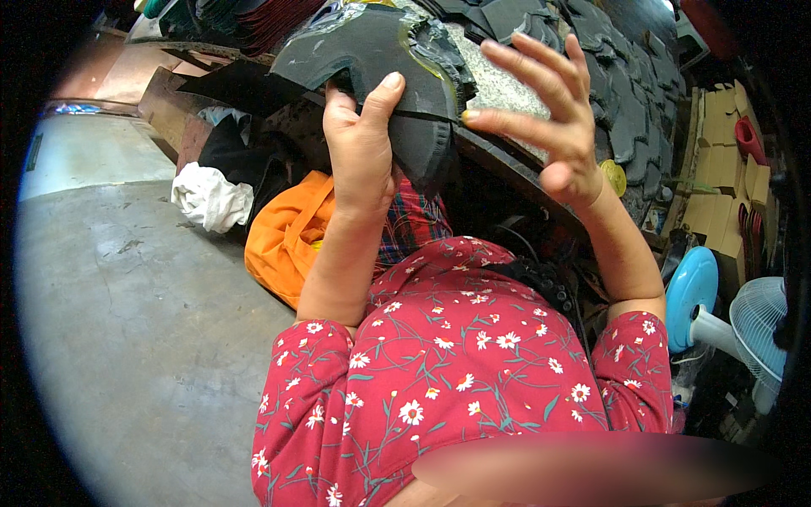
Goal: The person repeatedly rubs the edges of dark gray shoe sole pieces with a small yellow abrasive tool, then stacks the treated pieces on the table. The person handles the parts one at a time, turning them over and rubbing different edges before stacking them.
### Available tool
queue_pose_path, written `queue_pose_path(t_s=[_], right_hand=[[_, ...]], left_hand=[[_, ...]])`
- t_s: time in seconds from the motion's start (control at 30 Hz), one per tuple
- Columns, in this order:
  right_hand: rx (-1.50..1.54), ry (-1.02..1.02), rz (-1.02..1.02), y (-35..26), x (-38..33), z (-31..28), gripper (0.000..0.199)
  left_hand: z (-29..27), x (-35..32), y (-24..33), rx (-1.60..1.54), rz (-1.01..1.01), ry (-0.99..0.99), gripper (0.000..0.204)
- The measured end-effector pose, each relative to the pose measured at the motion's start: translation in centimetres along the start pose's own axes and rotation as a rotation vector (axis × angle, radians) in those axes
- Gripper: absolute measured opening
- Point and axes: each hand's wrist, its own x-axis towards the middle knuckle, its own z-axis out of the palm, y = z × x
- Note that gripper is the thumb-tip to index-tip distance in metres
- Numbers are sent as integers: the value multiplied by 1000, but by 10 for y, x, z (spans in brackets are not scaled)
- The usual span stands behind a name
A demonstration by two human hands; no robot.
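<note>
My left hand (359, 139) grips a bundle of dark grey cut pieces (355, 51), which look like shoe-upper parts, with the thumb on top and the fingers hidden underneath. Yellowish, shiny streaks run along the bundle's curved right edge, where several layers fan out. My right hand (553, 127) is raised beside that edge with its fingers spread. Its index fingertip carries a yellowish smear and is close to the pieces; whether it touches them I cannot tell. Nothing is held in this hand.
Overlapping dark pieces (625, 110) cover the speckled worktop (507, 80) on the right. A yellow round container (613, 177) stands near my right wrist. Cardboard boxes (718, 160) and a blue and white fan (756, 329) are at right. An orange bag (283, 232) and white cloth (211, 198) lie left.
</note>
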Motion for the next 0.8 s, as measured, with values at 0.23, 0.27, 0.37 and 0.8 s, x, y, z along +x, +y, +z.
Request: queue_pose_path(t_s=[0.23, 0.27, 0.37, 0.8], right_hand=[[-151, 41, 35, -3, 2, 18, 77], [-156, 54, 2, -7, -2, 19, 79], [-50, 73, -34, -10, -8, 13, 84], [275, -9, 56, 8, -8, 1, 78]], left_hand=[[8, -4, -2, -8, 49, -52, 41], [7, -2, -1, -27, 26, -47, 41], [5, 0, -1, -9, 14, -19, 40], [8, -6, 0, 226, 88, -96, 44]])
